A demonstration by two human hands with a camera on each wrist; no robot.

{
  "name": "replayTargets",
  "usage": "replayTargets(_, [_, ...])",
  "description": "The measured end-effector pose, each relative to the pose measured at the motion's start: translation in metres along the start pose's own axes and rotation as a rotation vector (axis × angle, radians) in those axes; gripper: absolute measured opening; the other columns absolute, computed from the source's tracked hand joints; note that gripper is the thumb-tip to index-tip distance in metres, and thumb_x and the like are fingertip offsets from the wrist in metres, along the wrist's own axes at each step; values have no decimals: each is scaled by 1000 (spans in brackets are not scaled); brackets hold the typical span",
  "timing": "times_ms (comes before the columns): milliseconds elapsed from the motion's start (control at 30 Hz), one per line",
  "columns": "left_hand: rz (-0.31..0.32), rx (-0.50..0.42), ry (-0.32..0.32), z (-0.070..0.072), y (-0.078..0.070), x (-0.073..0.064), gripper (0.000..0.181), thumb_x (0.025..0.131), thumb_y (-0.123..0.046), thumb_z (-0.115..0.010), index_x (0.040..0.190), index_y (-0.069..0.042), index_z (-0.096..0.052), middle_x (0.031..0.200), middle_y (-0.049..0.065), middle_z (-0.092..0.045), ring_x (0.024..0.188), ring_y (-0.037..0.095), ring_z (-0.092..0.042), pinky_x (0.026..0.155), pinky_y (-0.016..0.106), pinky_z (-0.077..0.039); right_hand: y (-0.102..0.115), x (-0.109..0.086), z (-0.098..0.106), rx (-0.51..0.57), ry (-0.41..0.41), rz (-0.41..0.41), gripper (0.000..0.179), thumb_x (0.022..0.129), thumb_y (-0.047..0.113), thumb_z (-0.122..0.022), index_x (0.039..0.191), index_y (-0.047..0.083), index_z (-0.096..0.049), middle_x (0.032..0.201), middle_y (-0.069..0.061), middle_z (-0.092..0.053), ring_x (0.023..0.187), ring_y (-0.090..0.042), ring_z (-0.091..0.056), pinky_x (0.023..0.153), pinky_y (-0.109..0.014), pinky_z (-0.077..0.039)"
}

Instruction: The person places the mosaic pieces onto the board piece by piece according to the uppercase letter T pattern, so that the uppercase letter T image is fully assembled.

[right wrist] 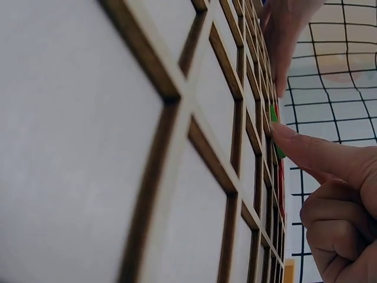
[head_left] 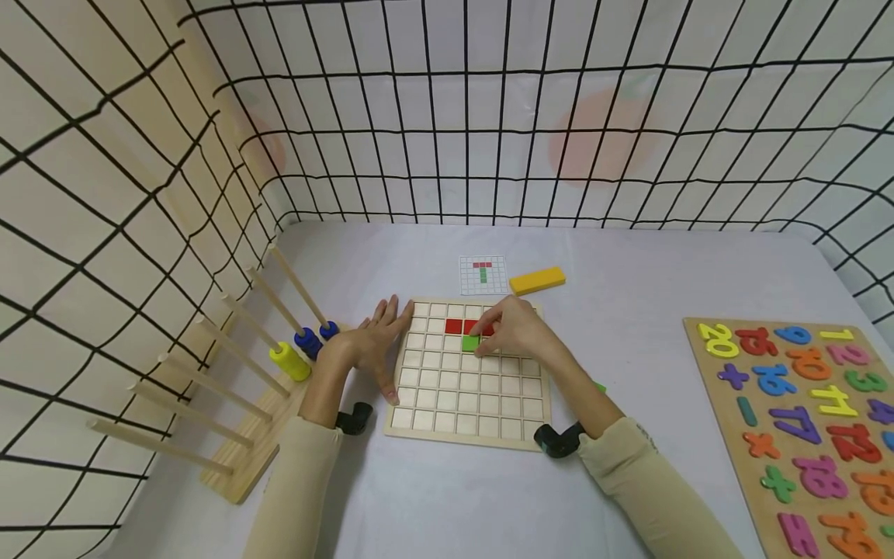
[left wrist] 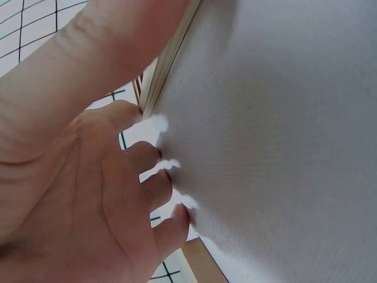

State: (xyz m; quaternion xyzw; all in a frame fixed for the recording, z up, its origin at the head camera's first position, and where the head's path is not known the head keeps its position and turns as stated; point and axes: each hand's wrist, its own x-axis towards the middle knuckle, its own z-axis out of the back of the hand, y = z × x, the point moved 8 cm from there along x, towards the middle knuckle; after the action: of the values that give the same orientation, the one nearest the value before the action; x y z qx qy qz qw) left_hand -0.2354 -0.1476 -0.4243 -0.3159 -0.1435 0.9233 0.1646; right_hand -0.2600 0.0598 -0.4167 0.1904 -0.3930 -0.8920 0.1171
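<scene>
A wooden grid board point(head_left: 438, 380) lies flat on the table. Red tiles point(head_left: 453, 326) sit side by side in one of its upper rows, the rightmost partly covered by my right hand point(head_left: 515, 330). That hand pinches a green tile point(head_left: 470, 343) between thumb and fingertips, at the cell just below the middle red one. In the right wrist view the thumb touches the green tile point(right wrist: 279, 144) at the board surface, the other fingers folded. My left hand point(head_left: 373, 341) rests spread along the board's left edge, thumb near the lower corner; the left wrist view shows its fingertips touching the cloth.
Beyond the board lie a card point(head_left: 483, 289) printed with a red and green T and a yellow bar point(head_left: 537, 280). A peg stand point(head_left: 240, 466) with yellow and blue rings is left, a number board point(head_left: 757, 404) right. Something green point(head_left: 600, 387) peeks out by my right forearm. Black netting surrounds the table.
</scene>
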Motion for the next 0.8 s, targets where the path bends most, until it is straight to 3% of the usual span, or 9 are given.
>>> replayTargets(367, [-8,-8,5,-2,1,0,157,59,-32,-102,166,-12,11,170,20,24,159,38,22,132,57,-1,-7,1,0,37,12,-21,26,72,11,-94,96,12,-84,62,4,-39,59,-15,-34,55,-26,-21])
replayTargets(500, [0,-5,6,-1,0,0,157,59,-33,-102,166,-13,11,170,19,25,159,38,22,132,57,-1,-6,1,-1,38,31,-11,28,72,12,-95,97,13,-84,59,4,-39,58,-16,-34,59,-25,-25])
replayTargets(600, [3,-6,5,0,0,0,157,59,-33,-102,166,-13,11,170,19,24,159,38,22,132,57,-1,-8,-2,3,58,20,-28,26,75,14,-93,100,14,-84,78,1,-64,75,-19,-45,69,-28,-33])
replayTargets(700, [2,-9,5,0,-1,0,157,59,-33,-102,166,-14,11,171,19,24,160,38,21,132,57,-1,-12,-6,13,55,-24,-50,23,82,18,-89,104,16,-84,104,-2,-69,92,-21,-45,75,-31,-34])
replayTargets(800, [0,-6,4,0,-1,1,157,59,-34,-102,166,-13,11,171,19,24,160,38,21,132,57,-1,-21,-11,26,35,-66,-56,22,86,21,-84,107,15,-83,80,-2,-54,79,-21,-43,64,-28,-29])
